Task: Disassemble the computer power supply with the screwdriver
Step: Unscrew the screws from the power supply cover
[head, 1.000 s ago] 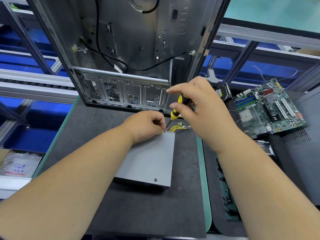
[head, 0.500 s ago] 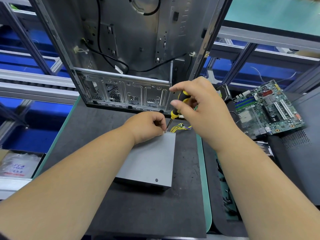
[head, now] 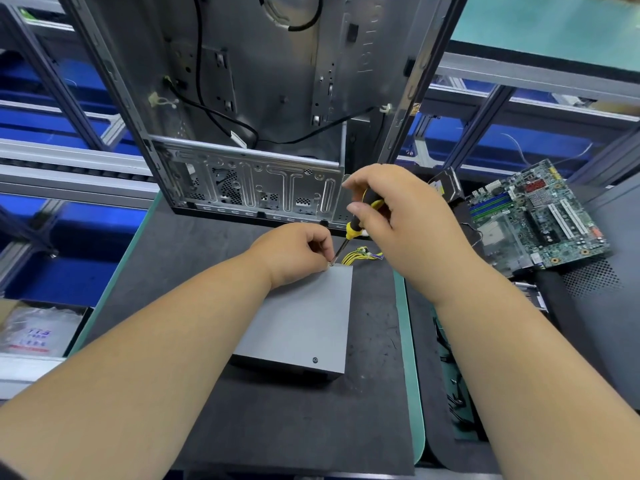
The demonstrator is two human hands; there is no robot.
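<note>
Grey metal power supply box point(head: 304, 320) unmoved; right hand point(head: 398, 220) still grips yellow-black screwdriver point(head: 356, 223), left hand point(head: 294, 252) pinching far-corner screw point(head: 331, 264) — nearly out.

We are at an electronics repair workbench: a stripped computer case point(head: 249, 116), a loose motherboard point(head: 533, 216), aluminium racking point(head: 69, 157) with blue bins point(head: 62, 275).
</note>
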